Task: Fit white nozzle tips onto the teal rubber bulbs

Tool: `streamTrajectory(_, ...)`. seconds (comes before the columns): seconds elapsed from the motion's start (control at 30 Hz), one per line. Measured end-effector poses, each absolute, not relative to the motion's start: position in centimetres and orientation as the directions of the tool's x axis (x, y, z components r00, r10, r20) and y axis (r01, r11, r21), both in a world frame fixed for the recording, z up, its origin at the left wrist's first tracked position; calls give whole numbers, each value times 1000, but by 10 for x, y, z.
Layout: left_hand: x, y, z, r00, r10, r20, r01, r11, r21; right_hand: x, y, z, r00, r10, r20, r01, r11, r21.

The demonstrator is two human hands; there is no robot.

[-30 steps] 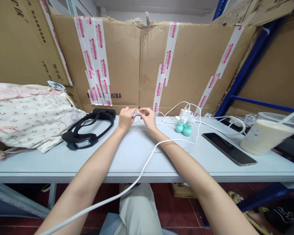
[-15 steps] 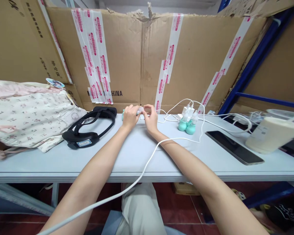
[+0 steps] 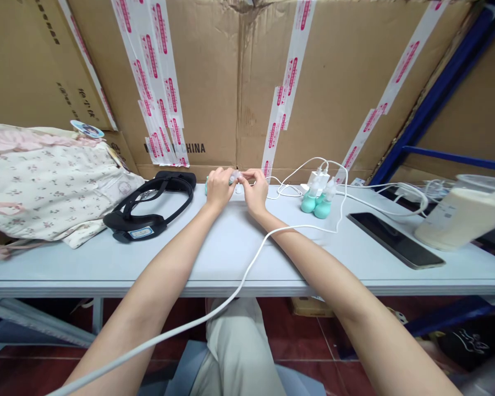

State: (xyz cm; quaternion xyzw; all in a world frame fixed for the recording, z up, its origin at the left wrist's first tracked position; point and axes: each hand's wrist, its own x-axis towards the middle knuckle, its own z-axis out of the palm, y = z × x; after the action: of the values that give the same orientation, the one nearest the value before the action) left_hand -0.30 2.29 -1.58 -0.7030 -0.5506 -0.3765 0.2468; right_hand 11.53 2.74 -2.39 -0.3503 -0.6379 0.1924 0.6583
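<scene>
My left hand [image 3: 219, 190] is wrapped round a teal squeeze bulb [image 3: 207, 186], and only a sliver of the bulb shows past the knuckles. Its clear nozzle [image 3: 234, 175] pokes out between my two hands. With thumb and fingertips, my right hand [image 3: 254, 192] pinches the nozzle's end; the exact contact is small and partly hidden. Off to the right stand similar teal bulbs [image 3: 322, 209] with clear nozzles, side by side on the grey table [image 3: 239, 247].
A white cable [image 3: 247, 275] crosses over my right forearm. Behind the bulbs sits a white charger [image 3: 319, 177]. A phone [image 3: 396, 240] and a drink cup [image 3: 445, 220] are at right; a black headset [image 3: 148, 212] and floral bag [image 3: 45, 187] at left. Cardboard [image 3: 214, 82] walls the back.
The camera view has tilted down slightly, so everything on the table sits a little higher. My right fingertips have come closer round the nozzle; both hands keep their place.
</scene>
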Motion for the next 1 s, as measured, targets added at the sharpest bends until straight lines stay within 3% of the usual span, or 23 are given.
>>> streamTrajectory(0.23, -5, 22, -14, 149, 575, 804, 955, -296, 35, 114, 39, -28, 154, 673, 724, 116, 715, -690)
streamTrajectory(0.47, -7, 25, -14, 128, 546, 828, 957, -288, 42, 122, 48, -18, -53, 928, 369, -175, 355, -918)
streamTrajectory(0.77, -18, 26, -10, 276, 487, 829, 907, -417, -58, 133, 37, -7, -186, 955, 230, -160, 202, -966)
streamTrajectory(1.0, -18, 22, -6, 359, 441, 823, 892, -421, -164, 139, 41, -6, -259, 953, 160, -162, 120, -980)
